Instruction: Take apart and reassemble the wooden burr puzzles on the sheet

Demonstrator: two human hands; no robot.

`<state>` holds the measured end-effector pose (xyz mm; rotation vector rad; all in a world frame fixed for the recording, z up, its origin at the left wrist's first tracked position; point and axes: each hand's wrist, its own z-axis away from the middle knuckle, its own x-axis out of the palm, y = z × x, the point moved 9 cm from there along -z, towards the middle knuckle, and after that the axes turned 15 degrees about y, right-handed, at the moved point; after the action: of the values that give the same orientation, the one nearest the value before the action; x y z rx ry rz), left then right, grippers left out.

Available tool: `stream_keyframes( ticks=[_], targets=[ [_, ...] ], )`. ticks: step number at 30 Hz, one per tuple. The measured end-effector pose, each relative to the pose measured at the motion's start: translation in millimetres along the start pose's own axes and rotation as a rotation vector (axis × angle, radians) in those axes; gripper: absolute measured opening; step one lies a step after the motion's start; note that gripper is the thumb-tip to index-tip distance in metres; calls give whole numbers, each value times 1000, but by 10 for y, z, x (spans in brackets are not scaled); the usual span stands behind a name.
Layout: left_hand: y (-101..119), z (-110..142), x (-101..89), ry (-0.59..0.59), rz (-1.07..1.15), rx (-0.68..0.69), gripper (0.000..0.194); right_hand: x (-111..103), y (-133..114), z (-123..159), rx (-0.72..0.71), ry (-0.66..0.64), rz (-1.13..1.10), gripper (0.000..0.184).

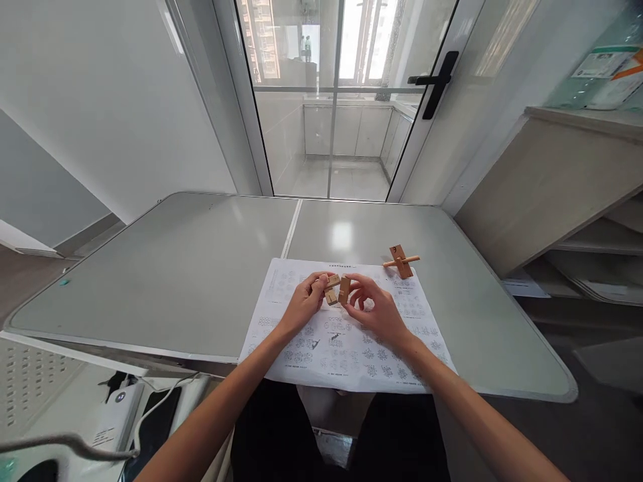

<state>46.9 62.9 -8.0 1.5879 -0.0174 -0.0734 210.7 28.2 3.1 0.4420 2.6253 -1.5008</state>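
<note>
Above the printed sheet (pixel 296 328), my left hand (pixel 307 299) is closed on small wooden puzzle pieces (pixel 331 282), which stick out past the fingertips toward the right. Pinched between the thumb and fingers of my right hand (pixel 370 302) is another wooden puzzle piece (pixel 344 290), held nearly upright. Its left side is close to the pieces in my left hand; whether they touch I cannot tell. Farther back on the right, at the sheet's top corner, lies a crossed wooden assembly (pixel 400 261) with a thin stick through it.
The sheet lies on a grey folding table (pixel 175 268) with a seam across it. Beyond its back edge stands a glass door (pixel 331 90) with a black handle (pixel 436 84). Wooden shelving (pixel 567 167) rises on the right. A white box (pixel 118 415) and a cable (pixel 65 442) are at lower left.
</note>
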Motion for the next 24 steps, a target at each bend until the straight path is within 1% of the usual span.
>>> stream_keyframes(
  ticks=[5,9,12,16,17,20,21,24],
  targets=[
    [-17,14,-5,17,-129,76,55,-4,-40,6,-55,-2,6,52],
    [-99,1,4,22,-78,24,51,20,-77,9,-93,-25,25,48],
    [-94,10,32,-10,-34,-1,50,26,-82,9,-102,-31,34,49],
    [1,71,54,-59,-73,18,48,10,-85,5,-113,-21,29,50],
    [26,91,65,-78,-74,25,50,8,-85,4,-116,-21,26,51],
    [70,129,91,-126,-51,35,63,5,-81,4,-119,-23,22,53],
    [69,130,96,-137,-50,35,64,5,-80,5,-118,-24,20,54],
    [46,105,92,-141,-93,35,56,5,-98,9,-127,-25,12,53]
  ],
)
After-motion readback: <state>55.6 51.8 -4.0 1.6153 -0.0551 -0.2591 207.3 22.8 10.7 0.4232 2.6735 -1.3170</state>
